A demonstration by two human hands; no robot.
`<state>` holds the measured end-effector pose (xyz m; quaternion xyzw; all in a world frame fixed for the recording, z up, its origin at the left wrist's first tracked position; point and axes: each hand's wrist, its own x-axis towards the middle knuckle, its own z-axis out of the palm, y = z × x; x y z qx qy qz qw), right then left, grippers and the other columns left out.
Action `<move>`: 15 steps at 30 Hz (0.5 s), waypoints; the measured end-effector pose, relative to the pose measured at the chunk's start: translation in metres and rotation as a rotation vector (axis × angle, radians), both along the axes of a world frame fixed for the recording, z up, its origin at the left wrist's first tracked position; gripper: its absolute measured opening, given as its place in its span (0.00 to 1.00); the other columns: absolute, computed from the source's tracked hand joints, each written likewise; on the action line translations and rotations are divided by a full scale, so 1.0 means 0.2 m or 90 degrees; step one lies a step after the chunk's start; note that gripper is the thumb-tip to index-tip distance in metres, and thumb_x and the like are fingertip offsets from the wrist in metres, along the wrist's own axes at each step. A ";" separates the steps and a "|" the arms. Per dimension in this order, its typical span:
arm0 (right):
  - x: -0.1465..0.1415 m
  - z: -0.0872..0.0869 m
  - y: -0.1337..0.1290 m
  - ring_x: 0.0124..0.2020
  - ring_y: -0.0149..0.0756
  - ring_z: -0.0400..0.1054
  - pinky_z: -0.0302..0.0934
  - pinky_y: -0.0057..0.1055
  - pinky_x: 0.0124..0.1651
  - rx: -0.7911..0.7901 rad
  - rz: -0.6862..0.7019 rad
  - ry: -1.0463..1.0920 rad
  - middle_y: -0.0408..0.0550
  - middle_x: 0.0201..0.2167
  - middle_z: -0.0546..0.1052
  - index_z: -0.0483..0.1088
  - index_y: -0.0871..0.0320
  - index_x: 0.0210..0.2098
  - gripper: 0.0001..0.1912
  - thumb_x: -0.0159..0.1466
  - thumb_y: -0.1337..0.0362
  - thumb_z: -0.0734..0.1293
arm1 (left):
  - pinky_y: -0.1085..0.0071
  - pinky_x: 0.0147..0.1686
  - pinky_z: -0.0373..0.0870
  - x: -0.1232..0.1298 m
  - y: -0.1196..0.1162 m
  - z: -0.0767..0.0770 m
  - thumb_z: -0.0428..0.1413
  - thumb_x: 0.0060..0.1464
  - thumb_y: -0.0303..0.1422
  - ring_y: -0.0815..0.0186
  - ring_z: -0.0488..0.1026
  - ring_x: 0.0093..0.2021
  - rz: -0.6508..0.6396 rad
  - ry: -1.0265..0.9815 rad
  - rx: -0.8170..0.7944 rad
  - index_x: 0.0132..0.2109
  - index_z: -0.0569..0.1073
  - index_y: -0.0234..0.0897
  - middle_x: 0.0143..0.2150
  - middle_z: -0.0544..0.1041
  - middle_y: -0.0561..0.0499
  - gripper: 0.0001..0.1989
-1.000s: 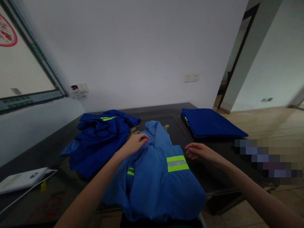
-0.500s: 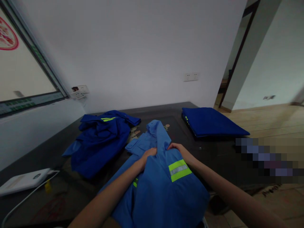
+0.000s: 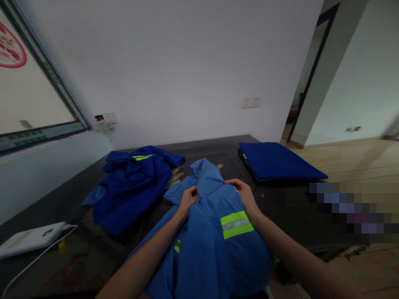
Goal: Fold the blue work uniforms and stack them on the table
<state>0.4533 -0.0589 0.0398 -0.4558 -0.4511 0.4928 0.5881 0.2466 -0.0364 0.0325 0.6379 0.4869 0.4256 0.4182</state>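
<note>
In the head view, a light-blue jacket [image 3: 202,249] lies rumpled at the front of the bench [image 3: 289,207], its lower end cut off. The left hand [image 3: 188,197] half-curls against its upper folds, fingertips hidden; the right hand [image 3: 245,195] bends at its edge, thumb unseen. I cannot tell whether either grips cloth.

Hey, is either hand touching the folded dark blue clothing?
No, the left hand and right hand are both on the lighter blue garment, apart from the folded dark blue clothing.
</note>
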 end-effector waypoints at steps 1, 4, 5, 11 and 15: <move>0.03 0.01 0.01 0.30 0.39 0.71 0.64 0.34 0.35 0.007 -0.031 0.014 0.48 0.29 0.79 0.75 0.57 0.30 0.16 0.42 0.59 0.73 | 0.66 0.37 0.72 -0.03 0.02 -0.01 0.58 0.39 0.37 0.61 0.74 0.31 0.026 -0.023 0.000 0.27 0.72 0.35 0.27 0.76 0.51 0.09; 0.14 0.06 0.04 0.30 0.38 0.70 0.64 0.32 0.33 0.045 -0.118 0.031 0.48 0.30 0.79 0.74 0.57 0.30 0.17 0.40 0.59 0.75 | 0.68 0.35 0.70 -0.17 0.09 0.00 0.57 0.41 0.37 0.62 0.74 0.32 0.134 -0.058 0.045 0.28 0.73 0.34 0.27 0.76 0.51 0.10; 0.18 0.07 0.05 0.30 0.38 0.70 0.64 0.32 0.34 0.056 -0.140 0.032 0.48 0.30 0.79 0.74 0.57 0.30 0.17 0.40 0.59 0.75 | 0.68 0.36 0.70 -0.22 0.11 0.01 0.57 0.41 0.38 0.62 0.74 0.33 0.178 -0.073 0.070 0.30 0.74 0.34 0.28 0.77 0.51 0.11; 0.35 0.12 0.14 0.27 0.36 0.69 0.64 0.32 0.32 0.078 -0.217 0.055 0.46 0.28 0.77 0.72 0.56 0.31 0.20 0.38 0.58 0.75 | 0.71 0.35 0.69 -0.52 0.19 0.09 0.58 0.38 0.37 0.68 0.70 0.30 0.391 -0.310 0.145 0.37 0.73 0.34 0.30 0.75 0.54 0.16; 0.35 0.13 0.19 0.26 0.36 0.69 0.64 0.32 0.30 0.099 -0.258 0.060 0.46 0.27 0.77 0.72 0.56 0.30 0.20 0.38 0.57 0.76 | 0.74 0.35 0.70 -0.63 0.18 0.19 0.60 0.39 0.36 0.70 0.70 0.30 0.445 -0.375 0.222 0.36 0.70 0.37 0.30 0.73 0.57 0.15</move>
